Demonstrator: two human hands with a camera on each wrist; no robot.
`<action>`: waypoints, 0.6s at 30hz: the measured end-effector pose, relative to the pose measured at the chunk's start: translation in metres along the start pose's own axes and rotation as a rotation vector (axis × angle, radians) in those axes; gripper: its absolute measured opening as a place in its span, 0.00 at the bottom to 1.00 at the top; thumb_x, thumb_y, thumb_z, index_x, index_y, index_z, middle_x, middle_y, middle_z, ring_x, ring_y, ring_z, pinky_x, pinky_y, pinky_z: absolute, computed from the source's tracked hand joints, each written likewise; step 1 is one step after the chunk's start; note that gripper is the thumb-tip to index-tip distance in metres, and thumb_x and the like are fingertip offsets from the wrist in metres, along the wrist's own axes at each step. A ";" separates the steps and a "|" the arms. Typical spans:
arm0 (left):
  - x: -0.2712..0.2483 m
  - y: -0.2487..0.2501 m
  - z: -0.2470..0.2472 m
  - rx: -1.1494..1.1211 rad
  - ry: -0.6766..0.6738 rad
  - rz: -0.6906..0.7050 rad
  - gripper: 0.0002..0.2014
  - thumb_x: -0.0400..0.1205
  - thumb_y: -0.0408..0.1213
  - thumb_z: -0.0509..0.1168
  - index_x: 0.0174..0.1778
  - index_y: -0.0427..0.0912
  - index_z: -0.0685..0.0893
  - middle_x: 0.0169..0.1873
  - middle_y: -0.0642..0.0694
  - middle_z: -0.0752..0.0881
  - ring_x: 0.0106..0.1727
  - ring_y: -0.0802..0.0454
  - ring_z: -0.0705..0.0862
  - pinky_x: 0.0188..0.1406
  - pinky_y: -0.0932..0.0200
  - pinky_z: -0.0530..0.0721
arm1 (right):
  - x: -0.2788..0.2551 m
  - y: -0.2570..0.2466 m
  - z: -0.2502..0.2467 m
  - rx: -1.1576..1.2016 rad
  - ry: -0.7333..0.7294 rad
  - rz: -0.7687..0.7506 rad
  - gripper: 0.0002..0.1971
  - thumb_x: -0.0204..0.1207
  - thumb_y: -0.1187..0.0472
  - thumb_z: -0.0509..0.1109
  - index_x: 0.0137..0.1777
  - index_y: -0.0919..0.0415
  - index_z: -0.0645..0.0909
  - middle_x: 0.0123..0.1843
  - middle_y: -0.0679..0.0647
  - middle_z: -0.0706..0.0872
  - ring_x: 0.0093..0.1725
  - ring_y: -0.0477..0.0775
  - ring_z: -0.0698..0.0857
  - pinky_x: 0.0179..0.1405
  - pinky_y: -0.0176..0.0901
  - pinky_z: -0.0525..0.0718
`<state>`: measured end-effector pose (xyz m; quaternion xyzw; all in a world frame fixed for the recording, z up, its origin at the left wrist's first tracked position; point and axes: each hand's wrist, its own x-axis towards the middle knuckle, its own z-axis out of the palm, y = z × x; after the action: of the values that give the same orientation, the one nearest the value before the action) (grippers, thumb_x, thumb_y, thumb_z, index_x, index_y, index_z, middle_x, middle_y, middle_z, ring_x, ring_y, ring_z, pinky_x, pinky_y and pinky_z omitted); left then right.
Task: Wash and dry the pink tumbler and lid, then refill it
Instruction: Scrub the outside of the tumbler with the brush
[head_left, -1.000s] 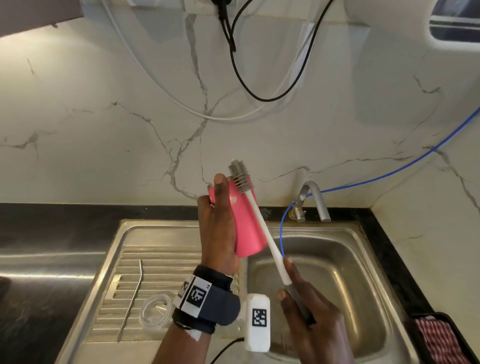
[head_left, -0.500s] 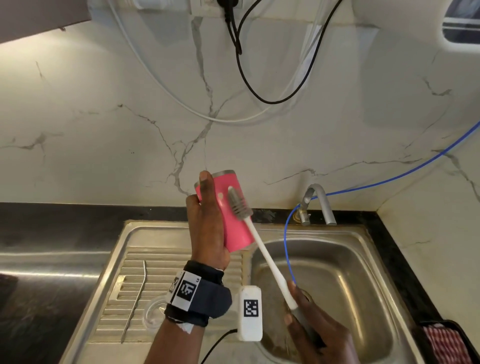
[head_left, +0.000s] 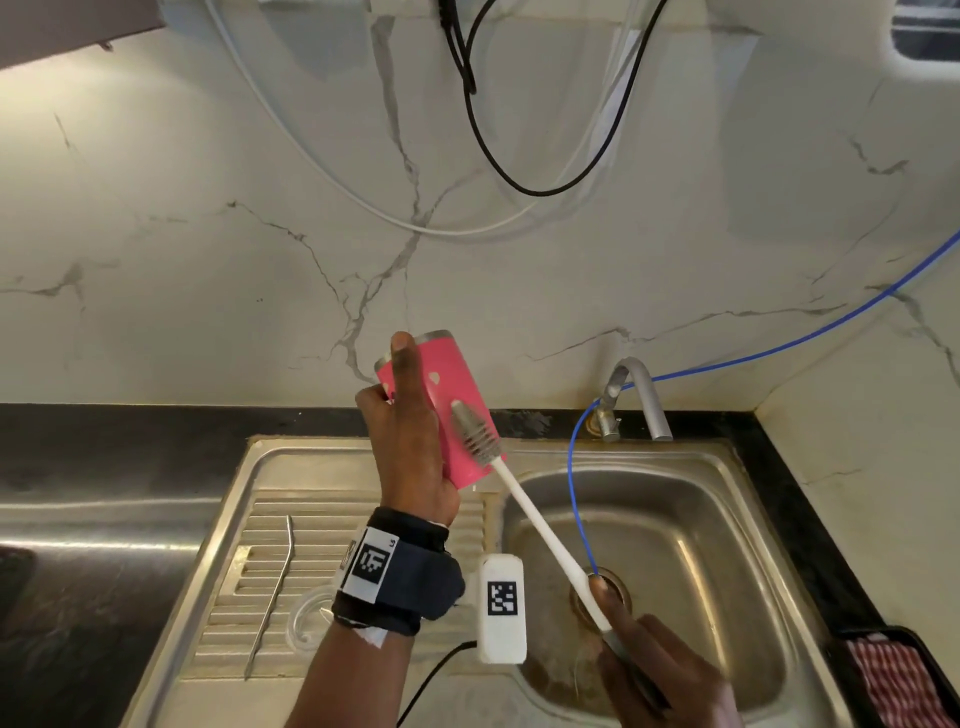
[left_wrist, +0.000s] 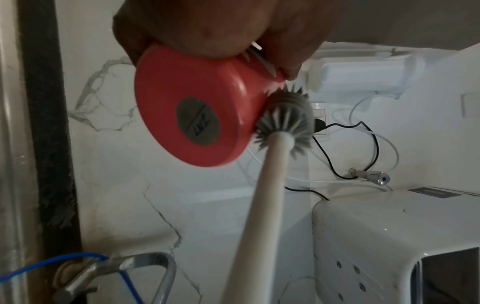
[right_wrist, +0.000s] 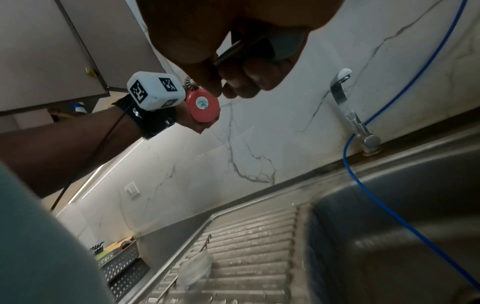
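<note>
My left hand grips the pink tumbler above the sink's left rim, open metal rim pointing up and away. Seen from the left wrist, the tumbler's round base with a grey sticker faces the camera. My right hand holds the grey end of a long white bottle brush. Its grey bristle head lies against the tumbler's outer side near the base. The clear lid lies on the ribbed drainboard, partly hidden behind my left wrist. In the right wrist view the tumbler base shows beyond my fingers.
The steel sink basin lies below the brush, with a tap at its back and a blue hose running to the drain. A bent metal straw lies on the drainboard. A red checked cloth in a black tray is at far right.
The brush head has slid down the tumbler's outside, from above its rim to near its base. My left hand has tilted the tumbler slightly and my right hand has drawn back and down.
</note>
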<state>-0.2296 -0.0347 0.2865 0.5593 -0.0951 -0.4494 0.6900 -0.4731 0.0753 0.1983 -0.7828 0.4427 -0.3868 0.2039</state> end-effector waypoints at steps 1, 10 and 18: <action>-0.002 -0.003 0.002 -0.005 -0.022 -0.005 0.34 0.82 0.70 0.67 0.72 0.49 0.68 0.61 0.41 0.85 0.51 0.45 0.94 0.46 0.40 0.95 | 0.004 0.000 0.002 -0.005 0.019 0.000 0.27 0.82 0.51 0.72 0.81 0.36 0.76 0.46 0.37 0.81 0.30 0.30 0.75 0.37 0.17 0.76; 0.007 0.002 0.001 -0.017 0.034 -0.020 0.40 0.78 0.72 0.68 0.76 0.49 0.66 0.61 0.41 0.84 0.58 0.40 0.89 0.45 0.43 0.90 | -0.002 0.002 -0.003 -0.015 -0.042 0.001 0.26 0.82 0.49 0.70 0.80 0.33 0.77 0.48 0.34 0.81 0.28 0.39 0.77 0.38 0.17 0.76; 0.000 -0.009 0.011 -0.008 -0.021 -0.039 0.38 0.78 0.70 0.69 0.73 0.47 0.69 0.59 0.40 0.85 0.54 0.43 0.90 0.43 0.46 0.91 | 0.018 0.004 0.006 0.029 -0.001 0.040 0.34 0.74 0.60 0.78 0.80 0.38 0.78 0.38 0.40 0.82 0.29 0.40 0.80 0.37 0.21 0.77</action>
<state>-0.2414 -0.0421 0.2826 0.5537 -0.0895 -0.4689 0.6823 -0.4646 0.0573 0.1993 -0.7709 0.4527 -0.3885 0.2231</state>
